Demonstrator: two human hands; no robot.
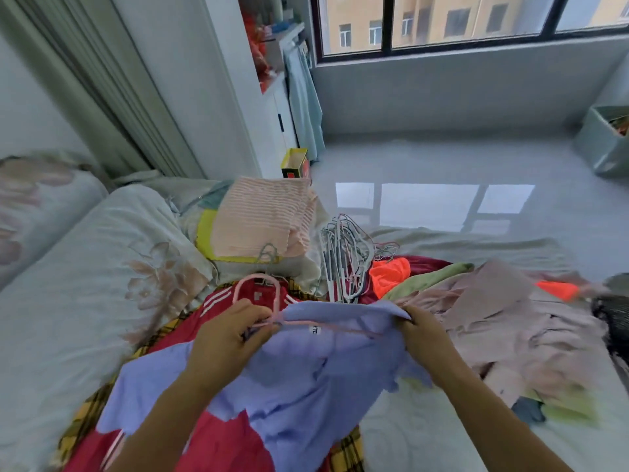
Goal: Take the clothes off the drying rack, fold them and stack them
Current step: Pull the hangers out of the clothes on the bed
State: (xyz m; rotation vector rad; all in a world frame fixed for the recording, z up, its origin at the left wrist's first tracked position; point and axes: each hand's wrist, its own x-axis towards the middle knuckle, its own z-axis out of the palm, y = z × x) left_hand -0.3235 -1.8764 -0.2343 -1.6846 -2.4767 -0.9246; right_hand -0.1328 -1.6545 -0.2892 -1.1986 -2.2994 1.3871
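A light blue shirt [316, 379] hangs on a pink hanger [258, 284] over the bed in front of me. My left hand [228, 335] grips the hanger and the shirt's collar at the left. My right hand [422, 332] pinches the shirt's right shoulder. Under the shirt lie a red garment with white stripes [218, 444] and a yellow plaid cloth [81, 420]. A folded stack topped by a pink striped piece [258, 223] sits further back on the bed. A loose heap of pinkish clothes [503, 321] lies to the right.
A bundle of empty grey hangers [343, 260] lies between the stack and the heap, next to an orange garment [388, 270]. A floral quilt [85, 267] fills the left. A yellow box [295, 163] stands by the white cabinet [272, 107]. A grey bin [609, 141] sits far right.
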